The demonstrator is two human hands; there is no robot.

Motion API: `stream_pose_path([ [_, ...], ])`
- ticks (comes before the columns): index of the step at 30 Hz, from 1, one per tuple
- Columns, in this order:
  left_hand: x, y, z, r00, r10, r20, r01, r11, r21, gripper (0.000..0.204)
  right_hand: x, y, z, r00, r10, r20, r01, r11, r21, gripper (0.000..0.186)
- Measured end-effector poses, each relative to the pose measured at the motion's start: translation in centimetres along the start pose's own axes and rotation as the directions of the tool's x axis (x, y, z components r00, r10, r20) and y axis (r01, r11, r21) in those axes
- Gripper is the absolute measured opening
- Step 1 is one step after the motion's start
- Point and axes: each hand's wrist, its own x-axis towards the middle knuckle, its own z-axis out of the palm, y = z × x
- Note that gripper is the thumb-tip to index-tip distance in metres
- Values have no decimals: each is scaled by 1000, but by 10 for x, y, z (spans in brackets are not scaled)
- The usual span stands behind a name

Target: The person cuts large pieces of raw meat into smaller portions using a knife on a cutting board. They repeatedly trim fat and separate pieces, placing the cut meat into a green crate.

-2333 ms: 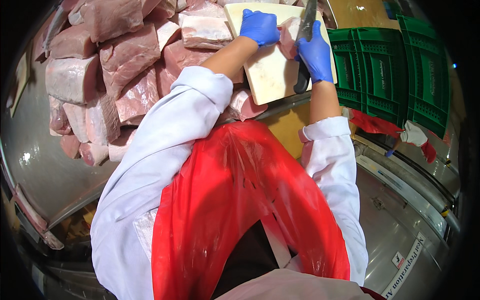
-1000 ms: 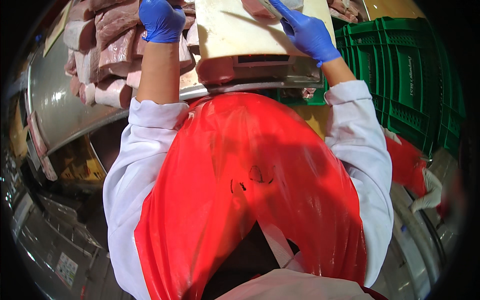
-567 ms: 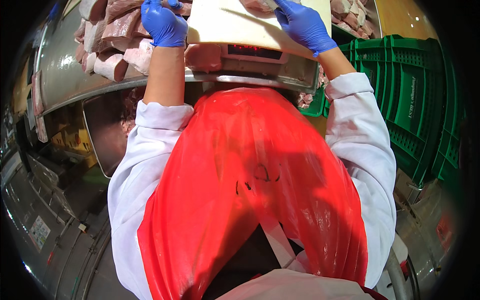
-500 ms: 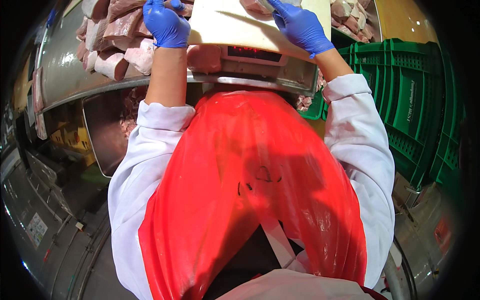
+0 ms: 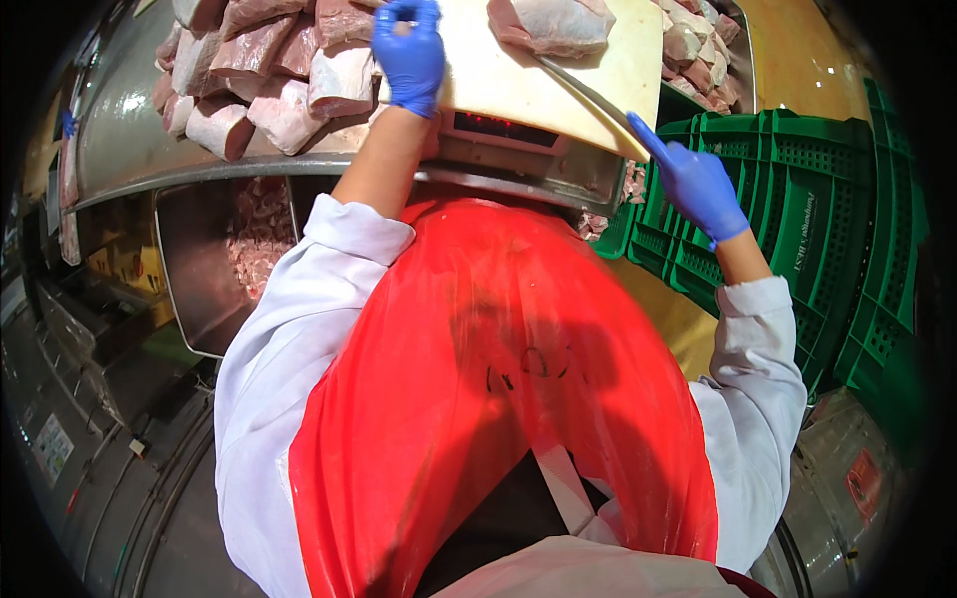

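Observation:
My right hand [image 5: 695, 187], blue-gloved, grips a knife [image 5: 588, 95], its index finger laid along the back. The blade points up and left across the white cutting board [image 5: 518, 95], its tip beside a pale pink chunk of meat [image 5: 555, 27]. My left hand [image 5: 411, 62], gloved too, is over the board's left edge with thumb and fingers curled into a ring. Whether a small scrap is pinched there I cannot make out. Left of that hand, large meat chunks [image 5: 289, 110] are heaped on the steel table [image 5: 125, 110].
A scale display [image 5: 505, 130] with red digits sits beneath the board's near edge. Below the table at left stands a metal bin [image 5: 204, 259] with meat trimmings [image 5: 259, 234]. Green crates [image 5: 788, 199] stand at right, and a tray of meat pieces [image 5: 703, 50] lies beyond the board.
My right hand has drawn the knife back toward me and right, off the meat. My left hand has moved right to the board's edge. A chunk now lies on the heap's right side.

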Motion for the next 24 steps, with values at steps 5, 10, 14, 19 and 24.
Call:
stream_pose_path([
  [5,-38,54,42,938,-177,298,26,894,448,42,-34,2,0,970,231,-80,-163,854,494,79],
  [10,-35,46,42,926,-239,293,26,813,582,30,40,-36,11,872,306,-382,-79,857,508,78],
  [14,-34,47,42,910,-290,297,108,856,506,26,101,-69,22,845,224,-485,-9,913,408,79],
  [19,-31,45,33,910,-297,288,125,861,493,31,101,-87,13,962,179,-205,-152,978,141,83],
  [24,-15,34,12,905,-341,255,188,857,481,31,26,-107,6,969,241,60,-244,969,42,86],
])
